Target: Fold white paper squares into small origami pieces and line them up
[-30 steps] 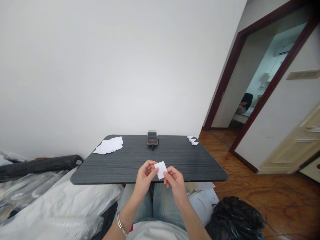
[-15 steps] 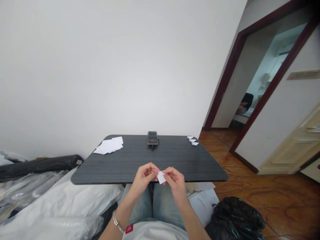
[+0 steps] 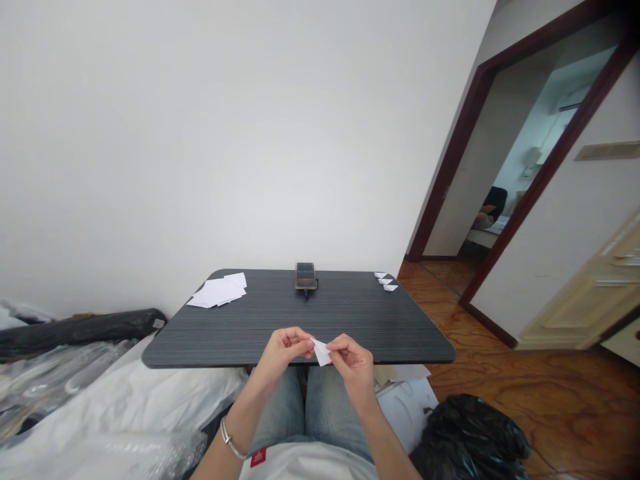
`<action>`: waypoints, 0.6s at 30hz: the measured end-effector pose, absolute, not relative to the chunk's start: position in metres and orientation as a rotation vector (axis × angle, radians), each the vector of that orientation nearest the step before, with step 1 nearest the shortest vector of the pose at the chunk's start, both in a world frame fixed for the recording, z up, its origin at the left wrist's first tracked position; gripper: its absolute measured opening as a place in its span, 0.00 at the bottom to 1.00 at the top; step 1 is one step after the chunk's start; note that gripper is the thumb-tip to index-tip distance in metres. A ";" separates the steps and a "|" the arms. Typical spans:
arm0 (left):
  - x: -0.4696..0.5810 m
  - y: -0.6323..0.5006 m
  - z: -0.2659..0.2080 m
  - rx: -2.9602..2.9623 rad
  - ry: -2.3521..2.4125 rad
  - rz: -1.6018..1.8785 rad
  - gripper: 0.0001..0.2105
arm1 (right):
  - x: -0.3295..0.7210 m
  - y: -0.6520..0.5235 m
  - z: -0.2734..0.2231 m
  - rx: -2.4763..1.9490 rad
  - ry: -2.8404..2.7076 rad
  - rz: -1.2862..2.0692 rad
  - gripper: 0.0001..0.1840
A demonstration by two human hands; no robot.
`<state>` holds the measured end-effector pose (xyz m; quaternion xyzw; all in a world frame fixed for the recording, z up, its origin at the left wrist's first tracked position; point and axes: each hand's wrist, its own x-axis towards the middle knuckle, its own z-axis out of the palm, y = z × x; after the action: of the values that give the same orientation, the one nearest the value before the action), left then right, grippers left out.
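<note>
You have one small white folded paper (image 3: pixel 321 353) between your two hands, at the near edge of the table (image 3: pixel 210 340), above your lap. Your left hand (image 3: pixel 284 348) pinches its left corner between thumb and fingers; your right hand (image 3: pixel 353 357) pinches its right side the same way, so both hands grip the one piece. Your left wrist wears one silver bracelet (image 3: pixel 227 438), and on your pale top sits one red tag (image 3: pixel 259 457) whose white marking is too small to read.

Beyond your hands, at the table's far middle, stands one small device (image 3: pixel 305 275) with a dark screen; the faint lines on it cannot be read. At the far right corner lie three folded white pieces (image 3: pixel 385 281) in a short row, close together. Toward the far left you have one loose pile of white sheets (image 3: pixel 217 292), overlapping too much to count.

Beside the table, on the floor to your right, sits one black plastic bag (image 3: pixel 470 437).
</note>
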<state>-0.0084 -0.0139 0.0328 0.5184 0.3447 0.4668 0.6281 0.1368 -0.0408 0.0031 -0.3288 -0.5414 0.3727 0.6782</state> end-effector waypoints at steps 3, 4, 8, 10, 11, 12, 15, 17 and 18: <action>-0.011 -0.015 0.034 1.171 0.767 1.039 0.08 | 0.137 -0.042 0.004 -0.736 -1.231 0.817 0.05; -0.012 -0.015 0.034 1.159 0.754 1.030 0.07 | 0.138 -0.042 0.005 -0.735 -1.235 0.806 0.05; -0.011 -0.016 0.033 1.100 0.698 1.000 0.08 | 0.139 -0.045 0.009 -0.748 -1.267 0.772 0.05; -0.009 -0.016 0.032 1.079 0.682 1.007 0.08 | 0.139 -0.046 0.010 -0.755 -1.268 0.735 0.06; -0.008 -0.016 0.032 1.072 0.681 1.016 0.09 | 0.139 -0.046 0.010 -0.761 -1.265 0.709 0.06; -0.007 -0.016 0.032 1.074 0.684 1.027 0.10 | 0.139 -0.046 0.010 -0.770 -1.264 0.685 0.07; -0.003 -0.017 0.033 1.138 0.718 1.062 0.12 | 0.138 -0.044 0.006 -0.804 -1.275 0.605 0.07; -0.002 -0.018 0.035 1.202 0.752 1.089 0.11 | 0.137 -0.043 0.004 -0.806 -1.288 0.552 0.07; -0.001 -0.019 0.036 1.223 0.767 1.103 0.11 | 0.137 -0.043 0.003 -0.803 -1.295 0.534 0.07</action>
<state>-0.0012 -0.0189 0.0359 0.5309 0.3328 0.4786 0.6151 0.1373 -0.0430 0.0029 -0.3595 -0.5795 0.2389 0.6913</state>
